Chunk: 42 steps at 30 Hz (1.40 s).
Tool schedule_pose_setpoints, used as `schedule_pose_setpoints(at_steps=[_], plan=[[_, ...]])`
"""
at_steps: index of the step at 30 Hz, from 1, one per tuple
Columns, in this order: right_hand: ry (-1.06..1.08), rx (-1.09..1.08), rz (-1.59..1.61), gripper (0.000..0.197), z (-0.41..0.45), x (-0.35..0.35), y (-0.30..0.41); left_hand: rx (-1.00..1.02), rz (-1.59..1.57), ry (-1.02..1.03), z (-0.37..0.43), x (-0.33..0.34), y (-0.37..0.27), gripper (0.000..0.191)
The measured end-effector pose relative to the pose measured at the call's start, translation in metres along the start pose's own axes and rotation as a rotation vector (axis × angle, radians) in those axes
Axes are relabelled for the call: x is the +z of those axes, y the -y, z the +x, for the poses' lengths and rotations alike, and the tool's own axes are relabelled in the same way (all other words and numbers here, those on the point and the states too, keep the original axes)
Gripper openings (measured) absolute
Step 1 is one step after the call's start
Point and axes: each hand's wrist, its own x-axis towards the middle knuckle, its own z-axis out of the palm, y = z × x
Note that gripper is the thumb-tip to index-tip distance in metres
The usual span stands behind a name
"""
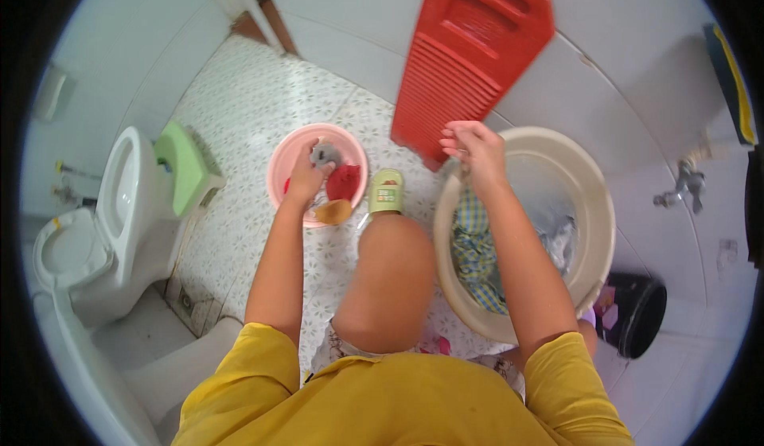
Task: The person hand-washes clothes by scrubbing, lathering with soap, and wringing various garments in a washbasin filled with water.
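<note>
My left hand (pixel 306 177) is inside the pink basin (pixel 275 171), its thumb and fingers around a small grey cloth item (pixel 326 155). A red cloth (pixel 343 181) and a tan piece (pixel 333 212) lie beside that hand in the basin. My right hand (pixel 477 150) hovers by the near-left rim of a large beige tub (pixel 588 165), fingers loosely curled and apart, with nothing seen in them. Blue-yellow checked fabric (pixel 477 255) and a greyish item (pixel 559 243) sit in the tub's cloudy water.
A red plastic washboard (pixel 453 82) leans on the tiled wall behind the tub. A metal tap (pixel 683 186) and a black bucket (pixel 641 315) are at right. On the left stand a white toilet (pixel 128 207) and a green plastic stool (pixel 188 168). My slippered foot (pixel 387 192) separates basin and tub.
</note>
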Motion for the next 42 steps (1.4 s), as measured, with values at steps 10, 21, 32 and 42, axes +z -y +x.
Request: schedule_pose_setpoints(at_steps=[10,21,32,42], plan=[[-0.730,0.108,-1.191,0.044,-0.088,-0.249,-0.060,0.611,0.211,0.596,-0.091,0.154,-0.202,0.027],[-0.412,0.476,-1.457,0.065,-0.084,-0.246,-0.125,0.545,1.200,0.931,-0.098,0.319,-0.110,0.095],[-0.508,0.362,-0.964,0.057,-0.068,-0.286,-0.196,0.504,1.125,0.793,-0.110,0.321,-0.068,0.045],[-0.661,0.250,0.515,0.033,-0.068,-0.285,-0.151,0.612,1.169,1.265,-0.159,0.287,-0.086,0.036]])
